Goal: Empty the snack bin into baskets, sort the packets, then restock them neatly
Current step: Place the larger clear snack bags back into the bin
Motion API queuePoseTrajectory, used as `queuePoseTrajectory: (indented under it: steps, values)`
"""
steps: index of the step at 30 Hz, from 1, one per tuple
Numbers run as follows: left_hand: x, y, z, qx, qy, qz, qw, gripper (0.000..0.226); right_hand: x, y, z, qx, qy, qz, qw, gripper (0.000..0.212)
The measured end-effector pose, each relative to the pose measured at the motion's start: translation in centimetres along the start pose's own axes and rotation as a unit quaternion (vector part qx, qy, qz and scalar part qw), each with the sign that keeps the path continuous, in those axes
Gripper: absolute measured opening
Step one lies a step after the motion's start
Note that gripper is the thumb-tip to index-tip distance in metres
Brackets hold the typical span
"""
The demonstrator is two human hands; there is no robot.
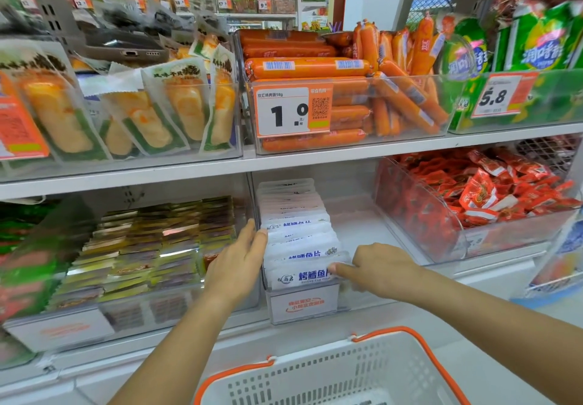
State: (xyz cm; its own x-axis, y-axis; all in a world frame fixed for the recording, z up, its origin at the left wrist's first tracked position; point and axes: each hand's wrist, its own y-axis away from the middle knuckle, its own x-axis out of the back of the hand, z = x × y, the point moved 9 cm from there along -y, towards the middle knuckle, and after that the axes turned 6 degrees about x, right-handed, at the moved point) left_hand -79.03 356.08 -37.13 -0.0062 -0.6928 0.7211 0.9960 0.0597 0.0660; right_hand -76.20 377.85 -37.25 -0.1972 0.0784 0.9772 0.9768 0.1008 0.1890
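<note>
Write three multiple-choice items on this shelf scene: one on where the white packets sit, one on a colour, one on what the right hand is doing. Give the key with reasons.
1. The white packets stand in a clear bin on:
A. the top shelf
B. the lower shelf, left of the red snacks
C. the basket

2. The basket has handles coloured:
A. orange
B. blue
C. black

3. The right hand:
A. hangs idle
B. lifts a sausage
C. pinches the front packet

Key: 1 B, the row sits below the sausages, beside the red snacks. 2 A, the rim loops are orange. 3 C, its fingers close on the packet's right edge, while the left hand rests flat against the row's left side.
</note>
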Motion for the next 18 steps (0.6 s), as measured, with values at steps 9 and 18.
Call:
queuePoseTrajectory:
  steps: [9,18]
  values:
    - [0.0,0.1,0.0,0.000,-0.007,0.000,1.000,0.056,0.6,1.0,-1.5,0.023,-0.019,-0.047,0.998,0.066]
    - [0.1,-0.1,0.2,-0.015,-0.018,0.012,1.000,0.056,5.9,-9.6,-3.1,0.075,-0.020,0.089,0.993,0.050]
